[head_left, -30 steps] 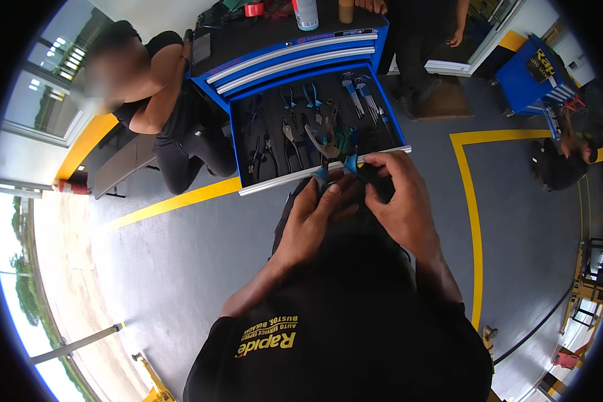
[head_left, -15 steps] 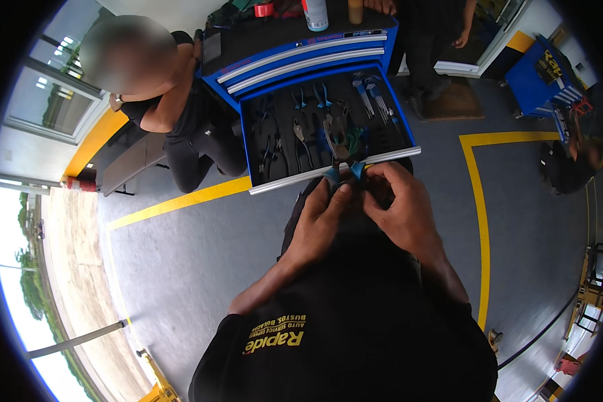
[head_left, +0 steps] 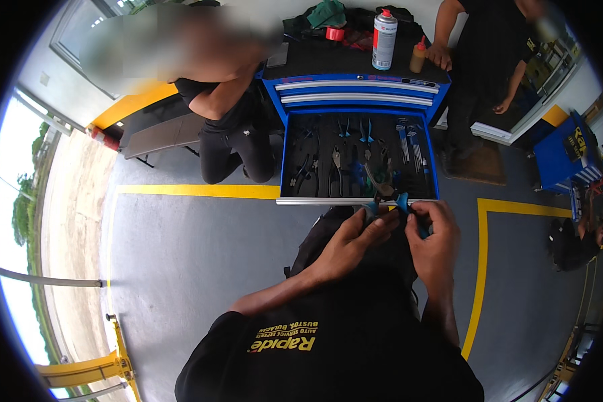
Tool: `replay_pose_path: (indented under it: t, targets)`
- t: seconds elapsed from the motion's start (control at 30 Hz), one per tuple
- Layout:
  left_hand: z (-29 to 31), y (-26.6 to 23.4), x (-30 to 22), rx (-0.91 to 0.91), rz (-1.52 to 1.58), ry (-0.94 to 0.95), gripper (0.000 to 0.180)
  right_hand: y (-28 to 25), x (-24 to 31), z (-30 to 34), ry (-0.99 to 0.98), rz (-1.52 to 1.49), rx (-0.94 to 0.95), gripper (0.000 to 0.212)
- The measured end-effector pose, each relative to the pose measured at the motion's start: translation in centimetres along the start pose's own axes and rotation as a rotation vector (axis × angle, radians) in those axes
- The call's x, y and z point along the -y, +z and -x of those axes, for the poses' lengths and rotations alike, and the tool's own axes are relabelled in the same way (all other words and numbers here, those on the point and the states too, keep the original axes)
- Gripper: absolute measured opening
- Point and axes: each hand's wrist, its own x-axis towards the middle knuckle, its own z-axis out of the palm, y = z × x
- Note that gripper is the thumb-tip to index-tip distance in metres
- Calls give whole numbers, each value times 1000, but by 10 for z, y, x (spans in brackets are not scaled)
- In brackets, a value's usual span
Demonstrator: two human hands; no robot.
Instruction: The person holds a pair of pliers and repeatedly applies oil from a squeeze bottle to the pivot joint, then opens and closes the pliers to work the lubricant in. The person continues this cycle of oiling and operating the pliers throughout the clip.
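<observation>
Clearly, watching from my end, I have both hands busy with one tool, the blue-handled pliers [head_left: 384,193]. I see the left hand [head_left: 355,240] with its fingers bent around the left handle, while the right hand [head_left: 437,236] holds the right handle between thumb and curled fingers, grasping rather than clenched. The two handles stand spread apart, one to each hand. The pliers sit just beyond the fingertips, tilted, with their metal head pointing away from the wearer's body, above the front edge of the pulled-out drawer [head_left: 315,201] near its right half. I can't tell whether the tool touches that edge or only hangs over it. Beyond the head, more hand tools lie on the drawer's dark lining, among them the grey pliers [head_left: 336,159] to the left. Fingers hide much of both handles from me, and the left palm is turned out of sight. The head blends with the tools behind it, so I can't judge how far its jaws are parted. Several dark tools in there are hard to make out too.
</observation>
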Motion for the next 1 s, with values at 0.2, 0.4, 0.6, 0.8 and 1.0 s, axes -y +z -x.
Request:
replay_pose_path:
  t: [0.2, 0.4, 0.6, 0.8, 1.0]
  targets:
    - [-1, -8, 4, 79, -18, 12, 46, -7, 29, 0, 298, 51, 308, 31]
    - [1, -16, 2, 43, -248, -87, 46, 4, 39, 7, 165, -117, 278, 26]
    - [5, -9, -1, 22, 84, 56, 44, 2, 27, -10, 115, 71, 142, 22]
    - [2, -20, -9, 34, -213, -94, 47, 7, 60, -4, 261, -45, 438, 25]
    - [4, -11, -1, -50, 136, 53, 46, 4, 38, -17, 72, 26, 167, 24]
